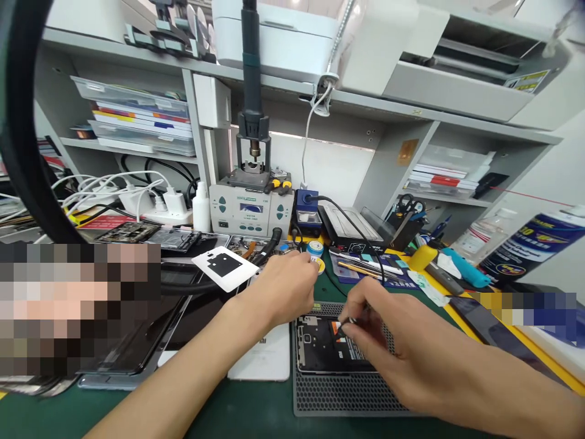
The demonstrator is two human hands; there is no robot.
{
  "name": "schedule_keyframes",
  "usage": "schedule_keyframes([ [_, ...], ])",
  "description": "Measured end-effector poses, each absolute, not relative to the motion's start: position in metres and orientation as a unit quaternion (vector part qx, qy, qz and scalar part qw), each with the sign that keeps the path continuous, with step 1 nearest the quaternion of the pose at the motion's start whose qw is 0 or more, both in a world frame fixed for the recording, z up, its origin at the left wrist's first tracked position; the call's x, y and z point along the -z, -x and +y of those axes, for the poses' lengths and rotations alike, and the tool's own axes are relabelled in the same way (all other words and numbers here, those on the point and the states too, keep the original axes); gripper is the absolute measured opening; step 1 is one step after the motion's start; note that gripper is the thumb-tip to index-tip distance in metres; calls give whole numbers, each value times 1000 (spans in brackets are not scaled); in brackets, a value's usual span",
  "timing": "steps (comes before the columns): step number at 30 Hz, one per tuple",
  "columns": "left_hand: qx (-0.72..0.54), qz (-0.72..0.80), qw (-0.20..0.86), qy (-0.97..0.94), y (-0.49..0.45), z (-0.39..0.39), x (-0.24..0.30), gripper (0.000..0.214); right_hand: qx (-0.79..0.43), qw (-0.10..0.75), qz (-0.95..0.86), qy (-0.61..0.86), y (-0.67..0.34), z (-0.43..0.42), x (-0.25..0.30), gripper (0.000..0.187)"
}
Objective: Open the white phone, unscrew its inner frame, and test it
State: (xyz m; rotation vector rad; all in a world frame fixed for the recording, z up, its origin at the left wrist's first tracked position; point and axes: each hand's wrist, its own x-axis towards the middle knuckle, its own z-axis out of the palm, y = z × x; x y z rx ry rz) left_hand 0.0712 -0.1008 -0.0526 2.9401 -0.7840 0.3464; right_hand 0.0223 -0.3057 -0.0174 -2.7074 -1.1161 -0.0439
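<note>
An opened phone (315, 350) lies with its black battery and inner cover showing, on a grey honeycomb mat (347, 396). Over its right part, my right hand (388, 329) pinches something small and dark, close to an orange-and-white label (337, 330). What the pinched thing is, I cannot make out. My left hand (290, 283) is held above the mat's far left corner with its fingers curled closed. Its fingertips are by a yellow-lidded tin (321, 266) and a blue tin (315, 247); whether they grip anything is hidden.
A white back cover (260, 360) lies left of the mat, with more phones and screens (137, 329) beyond. Behind stand a rework station (249, 207) and soldering iron stand (307, 213). Tweezers (370, 268) and a large spray can (534, 244) are on the right.
</note>
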Motion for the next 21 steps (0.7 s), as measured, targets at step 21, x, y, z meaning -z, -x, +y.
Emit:
schedule_keyframes([
  [21,-113,-249,54,-960,-69,-87,53,21,-21,117,-365,923,-31,-296,8,16],
])
